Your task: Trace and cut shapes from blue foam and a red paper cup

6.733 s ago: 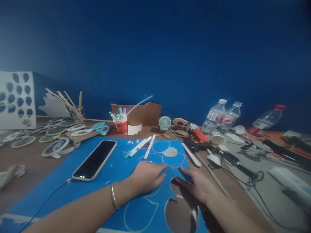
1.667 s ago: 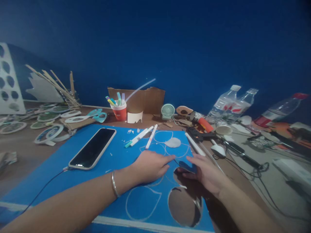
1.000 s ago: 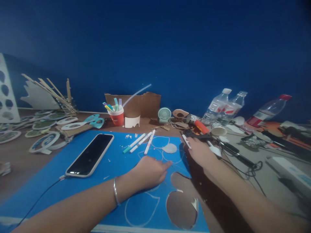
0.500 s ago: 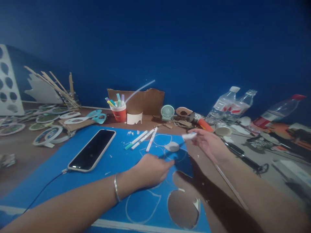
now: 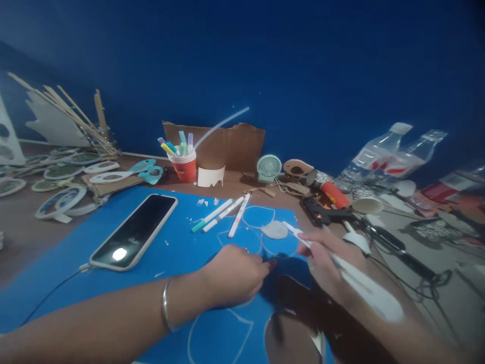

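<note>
The left hand (image 5: 237, 273) rests on the blue sheet (image 5: 178, 247) with its fingers curled; whether they pinch anything cannot be told. The right hand (image 5: 326, 260) grasps a white tool (image 5: 373, 293) like a pen, its narrow tip pointing far and left, near a pale teardrop piece (image 5: 275, 230) on the sheet. Three pens (image 5: 239, 216) lie left of that piece, a phone (image 5: 134, 230) farther left.

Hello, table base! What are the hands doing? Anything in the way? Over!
Left hand resting on blue sheet. Right hand gripping white tool, narrow end forward. Pale rounded piece near its tip, possibly in the way.
</note>
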Demonstrator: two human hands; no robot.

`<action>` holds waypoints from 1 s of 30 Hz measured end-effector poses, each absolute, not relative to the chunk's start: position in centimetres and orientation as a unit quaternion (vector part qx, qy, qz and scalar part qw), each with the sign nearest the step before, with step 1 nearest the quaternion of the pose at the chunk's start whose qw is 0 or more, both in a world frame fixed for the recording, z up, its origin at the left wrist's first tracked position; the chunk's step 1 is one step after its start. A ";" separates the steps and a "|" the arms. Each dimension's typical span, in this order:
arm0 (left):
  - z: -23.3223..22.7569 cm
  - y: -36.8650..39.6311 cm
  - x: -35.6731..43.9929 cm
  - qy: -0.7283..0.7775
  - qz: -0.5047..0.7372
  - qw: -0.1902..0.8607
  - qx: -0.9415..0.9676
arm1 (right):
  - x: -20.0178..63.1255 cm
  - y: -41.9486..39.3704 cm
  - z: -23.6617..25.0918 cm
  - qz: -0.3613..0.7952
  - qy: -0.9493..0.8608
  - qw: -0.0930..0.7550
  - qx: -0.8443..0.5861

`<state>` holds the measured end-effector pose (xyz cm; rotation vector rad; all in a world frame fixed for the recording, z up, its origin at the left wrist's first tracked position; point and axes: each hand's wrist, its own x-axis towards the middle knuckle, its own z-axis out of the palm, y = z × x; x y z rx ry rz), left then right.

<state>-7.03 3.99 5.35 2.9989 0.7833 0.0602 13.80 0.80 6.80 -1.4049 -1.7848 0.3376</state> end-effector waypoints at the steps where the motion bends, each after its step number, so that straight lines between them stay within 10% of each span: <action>1: 5.3 4.2 -7.2 0.256 0.019 0.028 0.966 | 13.9 0.7 6.5 0.091 -0.727 0.393 -0.556; 30: 4.3 5.7 -8.5 0.227 0.065 0.072 0.969 | 12.9 0.2 5.7 -0.047 -0.852 0.306 -0.422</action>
